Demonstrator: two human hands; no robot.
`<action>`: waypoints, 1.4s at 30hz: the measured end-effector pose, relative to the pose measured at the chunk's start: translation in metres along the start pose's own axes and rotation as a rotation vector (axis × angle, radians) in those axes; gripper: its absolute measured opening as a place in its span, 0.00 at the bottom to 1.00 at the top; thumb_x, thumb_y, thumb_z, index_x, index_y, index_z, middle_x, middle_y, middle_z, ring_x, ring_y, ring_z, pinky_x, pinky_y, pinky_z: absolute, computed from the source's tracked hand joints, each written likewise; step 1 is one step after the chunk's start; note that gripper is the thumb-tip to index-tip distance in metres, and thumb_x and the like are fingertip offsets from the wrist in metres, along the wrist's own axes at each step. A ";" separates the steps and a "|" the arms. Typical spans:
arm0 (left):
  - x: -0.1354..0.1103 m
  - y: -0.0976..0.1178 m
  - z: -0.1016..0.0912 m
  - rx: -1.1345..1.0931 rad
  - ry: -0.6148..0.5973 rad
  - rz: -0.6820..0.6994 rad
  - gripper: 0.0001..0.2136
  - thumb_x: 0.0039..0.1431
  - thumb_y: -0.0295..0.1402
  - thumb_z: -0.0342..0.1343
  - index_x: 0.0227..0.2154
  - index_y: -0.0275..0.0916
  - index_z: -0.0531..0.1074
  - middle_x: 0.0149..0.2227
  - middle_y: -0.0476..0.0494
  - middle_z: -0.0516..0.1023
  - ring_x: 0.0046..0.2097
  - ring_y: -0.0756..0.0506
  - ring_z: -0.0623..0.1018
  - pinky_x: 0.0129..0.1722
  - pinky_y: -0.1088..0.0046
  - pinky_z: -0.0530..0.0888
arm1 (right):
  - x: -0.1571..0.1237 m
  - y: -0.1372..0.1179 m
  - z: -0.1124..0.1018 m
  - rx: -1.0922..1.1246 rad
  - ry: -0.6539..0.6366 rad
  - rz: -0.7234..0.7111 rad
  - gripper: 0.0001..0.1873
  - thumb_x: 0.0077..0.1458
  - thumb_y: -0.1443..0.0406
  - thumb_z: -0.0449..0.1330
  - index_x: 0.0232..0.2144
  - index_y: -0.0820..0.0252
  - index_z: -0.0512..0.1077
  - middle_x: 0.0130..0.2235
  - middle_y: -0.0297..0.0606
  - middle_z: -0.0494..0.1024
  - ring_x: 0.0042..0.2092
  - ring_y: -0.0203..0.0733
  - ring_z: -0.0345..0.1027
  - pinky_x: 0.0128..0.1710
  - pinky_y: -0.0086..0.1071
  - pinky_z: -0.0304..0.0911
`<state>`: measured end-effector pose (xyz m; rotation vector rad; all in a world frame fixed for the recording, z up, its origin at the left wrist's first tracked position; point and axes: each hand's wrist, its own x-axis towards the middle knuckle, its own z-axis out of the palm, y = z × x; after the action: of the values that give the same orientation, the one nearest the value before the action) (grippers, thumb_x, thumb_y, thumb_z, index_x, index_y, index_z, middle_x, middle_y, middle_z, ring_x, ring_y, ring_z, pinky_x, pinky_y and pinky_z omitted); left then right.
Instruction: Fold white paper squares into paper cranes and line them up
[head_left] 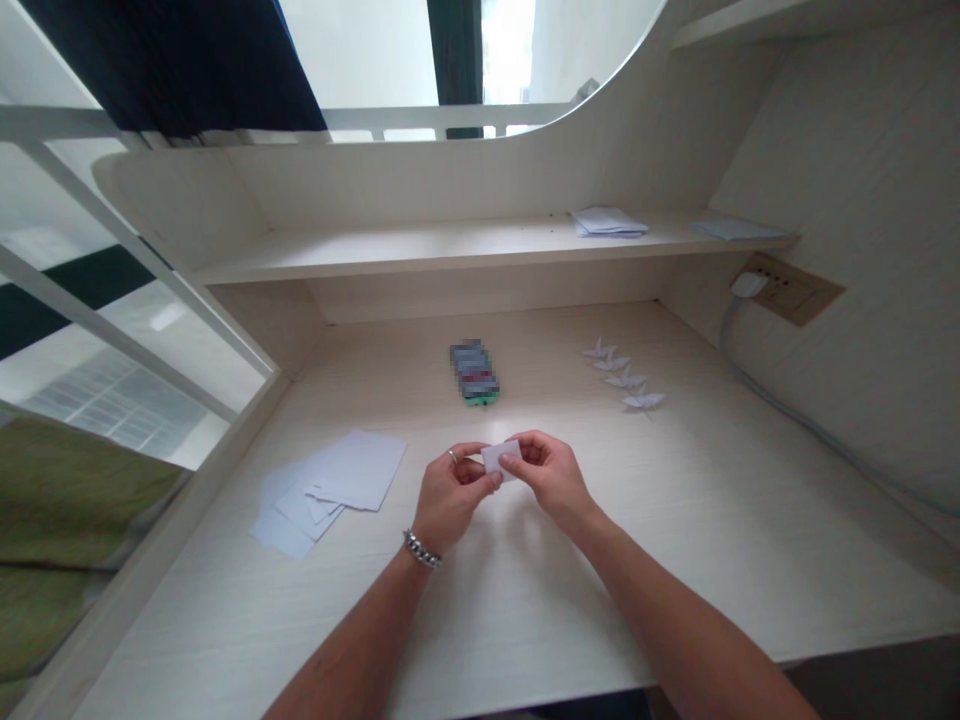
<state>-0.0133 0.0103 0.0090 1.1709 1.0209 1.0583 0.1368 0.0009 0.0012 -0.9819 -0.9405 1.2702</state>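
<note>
A small folded piece of white paper (492, 458) is held between my two hands, above the middle of the desk. My left hand (452, 490), with a ring and a chain bracelet at the wrist, pinches its left edge. My right hand (551, 474) grips the right side, thumb lying across the front. Loose white sheets (360, 468) lie fanned out and overlapping to the left of my hands. Off to the right, several folded white paper cranes (643, 401) stand in a slanting row.
A phone-like object (474, 372), blurred by pixels, lies beyond my hands. Papers (609, 222) rest on the shelf (420, 250) at the back. A plug and its cable (795, 420) run from the wall socket (799, 288) down the right side. Green fabric (75, 540) is past the left edge.
</note>
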 end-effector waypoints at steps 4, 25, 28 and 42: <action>0.002 -0.002 0.000 -0.015 0.002 -0.007 0.19 0.40 0.30 0.69 0.38 0.34 0.74 0.21 0.49 0.78 0.24 0.50 0.77 0.28 0.75 0.74 | 0.000 -0.001 0.000 -0.006 0.018 -0.020 0.13 0.39 0.65 0.70 0.29 0.61 0.74 0.27 0.34 0.79 0.29 0.39 0.72 0.31 0.32 0.67; 0.001 0.001 -0.001 0.091 -0.046 -0.023 0.11 0.42 0.38 0.68 0.19 0.35 0.75 0.22 0.43 0.79 0.26 0.48 0.77 0.30 0.73 0.73 | -0.001 -0.003 -0.002 -0.014 0.050 0.000 0.15 0.38 0.64 0.71 0.30 0.60 0.74 0.28 0.36 0.80 0.30 0.41 0.73 0.32 0.35 0.69; 0.001 0.002 -0.002 0.085 -0.052 -0.047 0.12 0.41 0.38 0.68 0.18 0.35 0.74 0.20 0.44 0.78 0.26 0.47 0.77 0.29 0.72 0.73 | -0.002 -0.003 -0.001 -0.020 0.052 0.010 0.15 0.37 0.63 0.72 0.30 0.60 0.74 0.28 0.36 0.80 0.29 0.42 0.73 0.32 0.36 0.68; 0.002 0.003 -0.003 0.039 0.022 0.018 0.12 0.43 0.37 0.67 0.19 0.34 0.73 0.19 0.50 0.74 0.24 0.51 0.72 0.27 0.77 0.67 | -0.002 0.000 0.002 0.007 0.030 0.038 0.16 0.36 0.64 0.72 0.30 0.61 0.74 0.27 0.36 0.79 0.29 0.40 0.72 0.33 0.34 0.67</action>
<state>-0.0161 0.0128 0.0116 1.2042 1.0542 1.0720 0.1347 -0.0007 0.0019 -1.0148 -0.8981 1.2860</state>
